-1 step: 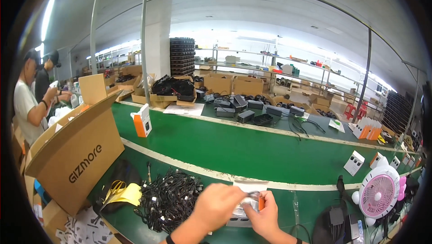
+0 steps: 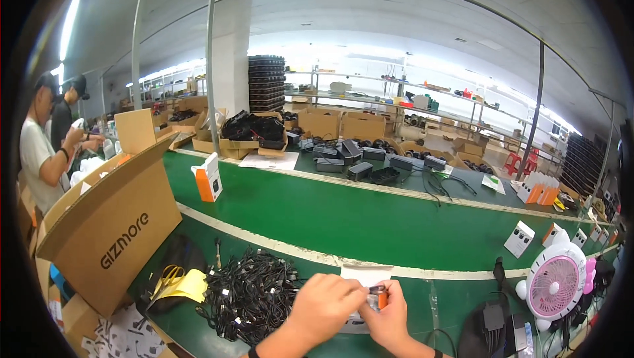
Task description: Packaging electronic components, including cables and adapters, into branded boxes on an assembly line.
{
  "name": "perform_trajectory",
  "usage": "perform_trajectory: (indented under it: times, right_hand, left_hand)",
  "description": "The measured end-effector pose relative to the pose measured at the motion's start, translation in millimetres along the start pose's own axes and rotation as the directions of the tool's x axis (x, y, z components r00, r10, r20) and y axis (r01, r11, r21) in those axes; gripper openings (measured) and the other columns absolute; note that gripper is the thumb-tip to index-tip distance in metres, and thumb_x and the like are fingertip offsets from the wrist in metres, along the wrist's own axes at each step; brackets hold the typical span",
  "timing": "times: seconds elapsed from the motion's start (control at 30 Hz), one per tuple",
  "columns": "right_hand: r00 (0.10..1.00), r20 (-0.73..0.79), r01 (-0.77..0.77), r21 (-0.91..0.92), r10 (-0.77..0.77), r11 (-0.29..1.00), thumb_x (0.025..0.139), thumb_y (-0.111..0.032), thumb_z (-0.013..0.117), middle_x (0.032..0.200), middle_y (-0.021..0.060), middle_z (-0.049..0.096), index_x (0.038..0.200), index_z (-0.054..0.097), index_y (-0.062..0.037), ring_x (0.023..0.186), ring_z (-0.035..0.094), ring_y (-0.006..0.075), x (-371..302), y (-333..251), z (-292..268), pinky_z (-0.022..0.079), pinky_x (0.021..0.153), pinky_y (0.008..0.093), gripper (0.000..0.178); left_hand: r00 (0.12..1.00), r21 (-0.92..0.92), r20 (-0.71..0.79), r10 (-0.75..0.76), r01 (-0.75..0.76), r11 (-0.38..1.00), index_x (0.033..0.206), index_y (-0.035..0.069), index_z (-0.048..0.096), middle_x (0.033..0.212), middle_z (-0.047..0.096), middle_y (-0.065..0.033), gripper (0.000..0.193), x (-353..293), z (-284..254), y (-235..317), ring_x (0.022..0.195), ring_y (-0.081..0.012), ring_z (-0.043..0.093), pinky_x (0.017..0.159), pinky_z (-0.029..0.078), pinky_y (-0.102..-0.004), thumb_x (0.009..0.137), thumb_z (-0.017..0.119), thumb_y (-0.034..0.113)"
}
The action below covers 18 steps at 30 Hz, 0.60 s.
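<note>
My left hand is closed, its fingertips pinched at the opening of a small white and orange box. A small dark piece shows at those fingertips; its kind is too small to tell. My right hand wraps round the box's right side, thumb toward the middle. Most of the box is hidden by both hands, and its white flap stands out on the far side. Just left of my left hand lies a tangled heap of black cables.
A large cardboard carton stands at left, near yellow-handled scissors. A pink and white fan is at right. Beyond runs a green belt carrying a white and orange box. Two people work at far left.
My left hand has turned and shifted slightly right, bringing its fingertips closer to my right thumb at the box's opening. The right hand stays nearly in place.
</note>
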State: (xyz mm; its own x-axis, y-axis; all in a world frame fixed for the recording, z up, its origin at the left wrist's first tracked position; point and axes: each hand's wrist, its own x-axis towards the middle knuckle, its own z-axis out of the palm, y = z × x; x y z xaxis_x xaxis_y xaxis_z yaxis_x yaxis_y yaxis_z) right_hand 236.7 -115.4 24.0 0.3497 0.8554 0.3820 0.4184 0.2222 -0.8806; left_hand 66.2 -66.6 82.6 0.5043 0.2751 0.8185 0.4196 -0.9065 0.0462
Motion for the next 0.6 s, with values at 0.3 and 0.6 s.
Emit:
perform_trajectory:
  times: [0.3, 0.6]
  right_hand:
    - [0.934, -0.006, 0.353, -0.144, -0.357, 0.925, 0.079, -0.013, 0.082, 0.104, 0.0110, 0.062, 0.108, 0.066, -0.0048, 0.089, 0.063, 0.0218, 5, 16, -1, 0.053, 0.082, 0.0337, 0.034]
    - [0.984, 0.007, 0.178, 0.027, -0.178, 0.984, 0.089, -0.013, 0.070, 0.103, 0.0124, 0.062, 0.104, 0.073, -0.0059, 0.092, 0.064, 0.0266, 10, 9, 1, 0.053, 0.080, 0.0358, 0.017]
  left_hand:
    - [0.910, 0.427, 0.318, -0.266, 0.113, 0.897, 0.090, 0.015, 0.081, 0.120, 0.063, -0.0065, 0.014, 3, -3, 22, 0.122, -0.0273, 0.054, 0.105, 0.039, -0.0574, 0.084, 0.069, 0.020]
    - [0.950, 0.175, 0.311, -0.005, -0.052, 0.983, 0.110, 0.019, 0.078, 0.120, 0.062, -0.0047, 0.026, -1, -5, -2, 0.121, -0.0245, 0.056, 0.106, 0.042, -0.0509, 0.087, 0.066, 0.018]
